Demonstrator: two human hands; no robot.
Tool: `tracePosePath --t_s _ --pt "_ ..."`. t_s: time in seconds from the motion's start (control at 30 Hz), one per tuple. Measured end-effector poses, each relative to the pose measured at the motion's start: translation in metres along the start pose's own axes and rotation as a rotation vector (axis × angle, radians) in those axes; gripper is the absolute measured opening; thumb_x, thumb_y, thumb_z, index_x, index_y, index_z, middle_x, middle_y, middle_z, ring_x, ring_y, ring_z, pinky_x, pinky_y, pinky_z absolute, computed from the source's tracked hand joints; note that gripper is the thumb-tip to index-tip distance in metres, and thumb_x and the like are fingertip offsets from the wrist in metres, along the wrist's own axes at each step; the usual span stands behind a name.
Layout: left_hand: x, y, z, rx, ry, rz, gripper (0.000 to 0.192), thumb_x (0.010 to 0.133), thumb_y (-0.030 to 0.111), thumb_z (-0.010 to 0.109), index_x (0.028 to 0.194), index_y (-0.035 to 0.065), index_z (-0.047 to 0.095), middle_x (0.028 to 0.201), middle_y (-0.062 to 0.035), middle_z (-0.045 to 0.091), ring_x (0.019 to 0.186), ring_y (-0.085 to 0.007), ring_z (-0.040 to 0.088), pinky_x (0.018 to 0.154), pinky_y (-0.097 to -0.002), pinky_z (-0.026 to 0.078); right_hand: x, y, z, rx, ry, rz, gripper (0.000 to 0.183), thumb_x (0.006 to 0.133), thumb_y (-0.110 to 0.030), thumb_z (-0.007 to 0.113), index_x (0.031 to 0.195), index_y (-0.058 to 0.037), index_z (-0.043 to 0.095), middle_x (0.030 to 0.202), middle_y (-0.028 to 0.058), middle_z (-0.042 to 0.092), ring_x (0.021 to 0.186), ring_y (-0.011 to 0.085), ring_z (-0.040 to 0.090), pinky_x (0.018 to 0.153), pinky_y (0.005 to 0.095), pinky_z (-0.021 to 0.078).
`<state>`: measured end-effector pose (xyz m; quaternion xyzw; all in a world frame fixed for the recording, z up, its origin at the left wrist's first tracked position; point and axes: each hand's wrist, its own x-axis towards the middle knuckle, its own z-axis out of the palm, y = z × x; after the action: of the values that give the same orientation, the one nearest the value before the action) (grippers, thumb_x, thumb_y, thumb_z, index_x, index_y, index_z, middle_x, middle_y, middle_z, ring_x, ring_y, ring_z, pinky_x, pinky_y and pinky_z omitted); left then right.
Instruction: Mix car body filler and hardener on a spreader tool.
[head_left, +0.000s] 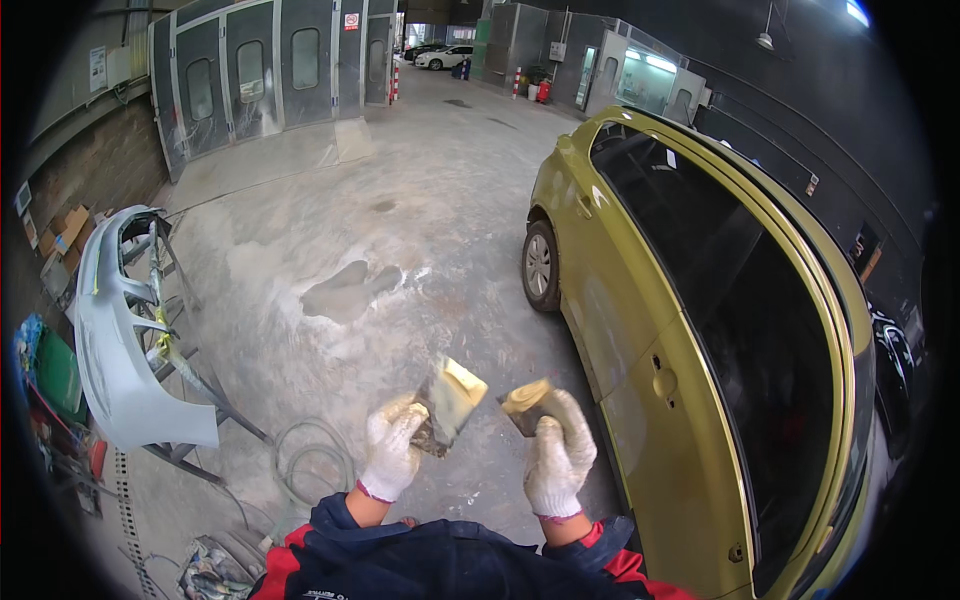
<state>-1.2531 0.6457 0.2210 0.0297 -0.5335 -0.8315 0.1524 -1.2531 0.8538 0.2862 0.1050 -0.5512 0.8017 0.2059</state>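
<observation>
My left hand (394, 442), in a soiled white knit glove, grips the lower end of a putty spreader (454, 401) with yellowish body filler on its upper part. A second, smaller-looking spreader (523, 420) is held in my right hand (559, 457), gloved the same way, and carries a yellow mound of filler. The two spreaders are apart, in front of my body over the concrete floor. Just right of my right hand stands a yellow-green car (630, 300), its side towards me. Dull, pale patches show on its doors.
A grey-primed bumper cover (120, 352) rests on a metal stand (217, 397) at left. A coiled hose (315, 457) lies on the floor near my left arm, with a container of rags or debris (217, 574) below it. Booth panels (255, 75) stand behind; further back is a white car (445, 58).
</observation>
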Motion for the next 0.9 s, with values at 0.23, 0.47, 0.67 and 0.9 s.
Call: tracePosePath --t_s 0.23,0.47,0.67,0.9 --pt "-0.003 -0.009 -0.009 -0.518 -0.138 -0.402 0.024 0.097 0.005 0.068 0.121 -0.0021 0.07 0.11 -0.0088 0.076 0.098 -0.0198 0.074 0.086 -0.0354 0.061 0.005 0.006 -0.02 -0.427 -0.477 0.124 0.035 0.1 0.003 0.066 0.134 0.0022 0.071 0.131 0.0139 0.071 0.126 0.0244 0.066 0.108 0.0354 0.0522" --pt "-0.008 -0.02 -0.015 -0.231 -0.152 -0.37 0.023 0.099 0.003 0.061 0.119 -0.0034 0.069 0.11 -0.0098 0.075 0.101 -0.0213 0.074 0.092 -0.0379 0.061 0.004 -0.004 -0.002 -0.001 -0.161 0.256 0.034 0.1 0.005 0.061 0.133 0.0032 0.071 0.133 0.0123 0.071 0.123 0.0233 0.066 0.108 0.0366 0.0525" --pt "-0.001 -0.009 -0.008 -0.5 -0.065 -0.407 0.016 0.1 0.002 0.062 0.113 -0.0043 0.07 0.106 -0.0087 0.073 0.096 -0.0192 0.074 0.087 -0.0353 0.061 0.0 0.029 -0.039 -0.439 -0.252 0.12 0.03 0.101 0.0 0.066 0.131 0.0022 0.072 0.134 0.013 0.071 0.124 0.0219 0.066 0.111 0.0349 0.0499" --pt "-0.004 -0.007 -0.002 -0.583 -0.105 -0.57 0.016 0.098 0.004 0.062 0.111 -0.0024 0.07 0.109 -0.0112 0.074 0.099 -0.0224 0.074 0.092 -0.0372 0.06 0.001 0.042 -0.036 -0.408 -0.431 0.309 0.043 0.104 0.0 0.064 0.146 0.0026 0.061 0.141 0.0125 0.068 0.13 0.0209 0.063 0.115 0.0384 0.0472"
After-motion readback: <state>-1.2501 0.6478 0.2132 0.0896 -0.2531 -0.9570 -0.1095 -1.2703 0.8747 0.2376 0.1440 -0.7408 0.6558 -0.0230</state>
